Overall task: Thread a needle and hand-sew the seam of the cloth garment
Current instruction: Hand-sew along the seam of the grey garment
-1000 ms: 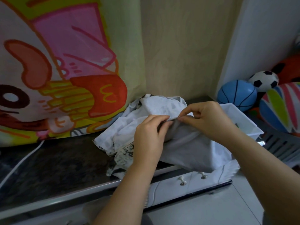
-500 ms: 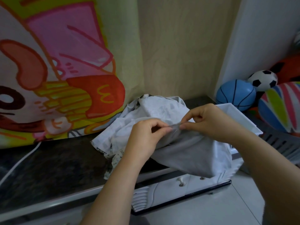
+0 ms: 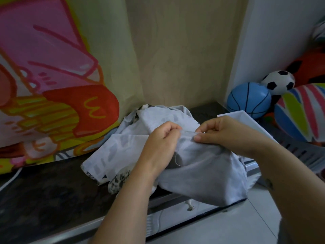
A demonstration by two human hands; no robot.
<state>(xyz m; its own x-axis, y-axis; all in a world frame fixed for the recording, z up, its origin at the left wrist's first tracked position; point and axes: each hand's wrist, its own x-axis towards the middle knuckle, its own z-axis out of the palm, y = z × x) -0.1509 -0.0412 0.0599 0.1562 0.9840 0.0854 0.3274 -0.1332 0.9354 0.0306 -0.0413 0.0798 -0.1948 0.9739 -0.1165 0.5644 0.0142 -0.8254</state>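
Observation:
A pale grey-white cloth garment (image 3: 202,173) with faint printed patches lies bunched on the dark countertop (image 3: 44,191) and droops over its front edge. My left hand (image 3: 163,140) grips a raised fold of the garment with curled fingers. My right hand (image 3: 226,134) pinches the same fold just to the right, thumb on top. A thin, pale sliver, maybe a needle or thread (image 3: 189,132), spans the gap between the two hands; it is too fine to identify.
A bright cartoon-printed sheet (image 3: 52,85) hangs behind the counter at left, with a white cable (image 3: 10,178) below it. A white plastic bin (image 3: 246,120) sits at right. Beyond it are a blue ball (image 3: 248,100), a soccer ball (image 3: 277,82) and a striped ball (image 3: 302,111). White drawers (image 3: 190,206) sit under the counter.
Both hands have drawn slightly apart along the fold, stretching it between them. My left hand's fingers curled tighter on the cloth and my right thumb now lies flat on top of the fold.

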